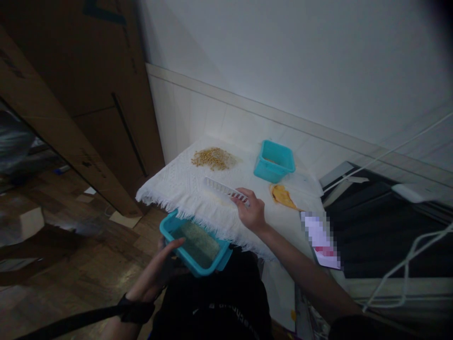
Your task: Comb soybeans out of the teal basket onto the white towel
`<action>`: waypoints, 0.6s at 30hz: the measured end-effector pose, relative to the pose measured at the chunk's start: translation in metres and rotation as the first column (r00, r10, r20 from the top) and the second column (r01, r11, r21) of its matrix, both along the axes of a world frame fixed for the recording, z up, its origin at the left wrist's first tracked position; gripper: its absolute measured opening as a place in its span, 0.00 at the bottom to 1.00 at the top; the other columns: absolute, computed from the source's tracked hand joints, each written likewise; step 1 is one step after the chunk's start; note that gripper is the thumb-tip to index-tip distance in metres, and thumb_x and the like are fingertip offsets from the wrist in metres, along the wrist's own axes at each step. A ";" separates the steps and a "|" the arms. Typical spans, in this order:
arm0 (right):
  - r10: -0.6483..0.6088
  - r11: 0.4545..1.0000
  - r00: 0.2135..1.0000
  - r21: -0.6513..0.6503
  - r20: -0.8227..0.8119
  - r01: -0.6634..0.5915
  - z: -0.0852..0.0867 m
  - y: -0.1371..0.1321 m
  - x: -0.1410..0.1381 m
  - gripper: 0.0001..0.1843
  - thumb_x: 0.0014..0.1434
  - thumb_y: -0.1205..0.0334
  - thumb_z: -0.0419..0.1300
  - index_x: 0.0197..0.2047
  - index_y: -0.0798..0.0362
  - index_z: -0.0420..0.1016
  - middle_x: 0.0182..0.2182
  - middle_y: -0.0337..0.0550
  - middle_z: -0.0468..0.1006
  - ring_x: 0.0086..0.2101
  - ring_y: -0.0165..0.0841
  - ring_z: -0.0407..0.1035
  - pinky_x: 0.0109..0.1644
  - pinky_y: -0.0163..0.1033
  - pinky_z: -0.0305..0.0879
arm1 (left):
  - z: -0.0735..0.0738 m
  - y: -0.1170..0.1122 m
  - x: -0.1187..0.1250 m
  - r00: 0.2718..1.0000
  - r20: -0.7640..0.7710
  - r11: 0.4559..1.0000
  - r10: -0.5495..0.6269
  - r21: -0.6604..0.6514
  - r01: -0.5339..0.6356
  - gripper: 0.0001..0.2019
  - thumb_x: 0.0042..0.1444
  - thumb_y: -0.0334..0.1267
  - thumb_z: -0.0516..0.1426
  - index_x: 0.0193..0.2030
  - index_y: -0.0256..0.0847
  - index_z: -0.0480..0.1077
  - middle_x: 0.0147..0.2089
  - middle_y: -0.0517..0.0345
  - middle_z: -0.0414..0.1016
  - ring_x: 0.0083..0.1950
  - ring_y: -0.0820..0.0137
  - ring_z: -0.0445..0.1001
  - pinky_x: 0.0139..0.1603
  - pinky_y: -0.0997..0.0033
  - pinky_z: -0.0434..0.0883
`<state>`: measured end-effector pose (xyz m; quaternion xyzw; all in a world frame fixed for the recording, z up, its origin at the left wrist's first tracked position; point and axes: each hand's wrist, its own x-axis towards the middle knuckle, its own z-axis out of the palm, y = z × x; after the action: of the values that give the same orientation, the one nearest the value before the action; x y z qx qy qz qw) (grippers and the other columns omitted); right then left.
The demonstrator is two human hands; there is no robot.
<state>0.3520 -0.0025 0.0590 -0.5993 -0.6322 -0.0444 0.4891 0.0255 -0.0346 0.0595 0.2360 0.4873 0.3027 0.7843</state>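
My left hand (163, 265) grips a turquoise plastic container (208, 270) by its near left side, thumb over the rim. The container is held just below the table's fringed edge, with pale rice-like grains (202, 238) inside. In my right hand (253, 213) is a white slatted plastic strip (220, 186), its long edge low over the white cloth (177, 177). A thin scatter of pale grains lies close by the strip. Farther back on the cloth is a pile of yellow beans (212, 158), with paler small grains at its right.
A second turquoise container (274, 169) with some contents stands at the back right. Nearer lies a crumpled yellow-orange item (283, 195), then a phone-like screen (320, 238), blurred out. White cables (406, 252) hang at right. Large cardboard (88, 94) stands at left; a wall is behind.
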 end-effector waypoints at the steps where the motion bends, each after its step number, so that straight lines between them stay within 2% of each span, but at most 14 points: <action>1: 0.009 1.000 1.000 0.009 0.016 -0.009 -0.001 -0.003 -0.003 0.11 0.74 0.50 0.68 0.55 0.43 0.85 0.41 0.42 0.94 0.33 0.41 0.89 0.37 0.41 0.87 | 0.000 -0.001 0.001 1.000 0.004 1.000 -0.005 0.002 0.005 0.43 0.57 0.50 0.81 0.73 0.54 0.67 0.71 0.41 0.80 0.60 0.46 0.89 0.60 0.41 0.88; 5: 0.008 0.996 0.998 0.083 0.064 -0.013 0.003 -0.014 -0.005 0.10 0.75 0.52 0.67 0.56 0.42 0.85 0.42 0.42 0.95 0.34 0.41 0.91 0.37 0.41 0.88 | -0.001 -0.003 0.004 0.999 0.016 0.999 -0.035 0.006 0.035 0.43 0.60 0.51 0.79 0.75 0.56 0.64 0.80 0.43 0.72 0.64 0.47 0.87 0.61 0.44 0.88; 8: -0.071 0.982 0.997 0.179 0.043 0.062 0.008 -0.028 0.010 0.10 0.74 0.53 0.69 0.56 0.43 0.84 0.43 0.44 0.95 0.36 0.42 0.91 0.38 0.42 0.88 | -0.002 -0.004 0.006 0.998 0.009 0.997 -0.070 0.025 0.070 0.40 0.67 0.50 0.74 0.78 0.57 0.61 0.85 0.44 0.68 0.68 0.45 0.84 0.61 0.42 0.88; 10: -0.140 0.972 0.989 0.194 0.037 0.130 0.009 -0.041 0.023 0.10 0.73 0.53 0.71 0.54 0.42 0.84 0.43 0.44 0.94 0.36 0.44 0.91 0.37 0.43 0.88 | -0.002 -0.005 0.007 0.997 -0.002 0.997 -0.075 0.028 0.075 0.37 0.69 0.49 0.72 0.78 0.57 0.61 0.85 0.44 0.67 0.71 0.43 0.82 0.60 0.42 0.88; 12: -0.190 0.966 0.980 0.188 0.065 0.175 0.007 -0.054 0.032 0.09 0.73 0.52 0.71 0.53 0.42 0.84 0.41 0.43 0.94 0.35 0.44 0.91 0.36 0.44 0.88 | -0.002 -0.006 0.007 0.997 -0.003 0.997 -0.071 0.026 0.071 0.35 0.68 0.50 0.73 0.74 0.54 0.63 0.85 0.42 0.68 0.73 0.42 0.81 0.59 0.44 0.89; 15: -0.180 0.966 0.974 0.209 0.138 0.149 0.000 -0.067 0.035 0.07 0.74 0.54 0.69 0.53 0.42 0.83 0.39 0.41 0.94 0.30 0.42 0.90 0.34 0.42 0.87 | 0.000 -0.008 0.008 0.998 0.012 0.998 -0.061 0.027 0.061 0.34 0.64 0.53 0.76 0.69 0.51 0.66 0.84 0.40 0.70 0.72 0.41 0.82 0.57 0.45 0.89; 18: -0.156 0.971 0.969 0.208 0.192 0.116 -0.005 -0.072 0.026 0.06 0.77 0.55 0.67 0.54 0.42 0.84 0.39 0.41 0.95 0.29 0.42 0.90 0.33 0.41 0.87 | 0.004 -0.009 0.012 0.998 0.006 0.998 -0.058 0.016 0.058 0.37 0.64 0.49 0.76 0.73 0.53 0.65 0.83 0.41 0.71 0.74 0.39 0.80 0.57 0.43 0.90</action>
<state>0.3783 -0.0748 0.0538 -0.5826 -0.6293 -0.2019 0.4731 0.0374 -0.0439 0.0631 0.2553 0.4752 0.2842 0.7926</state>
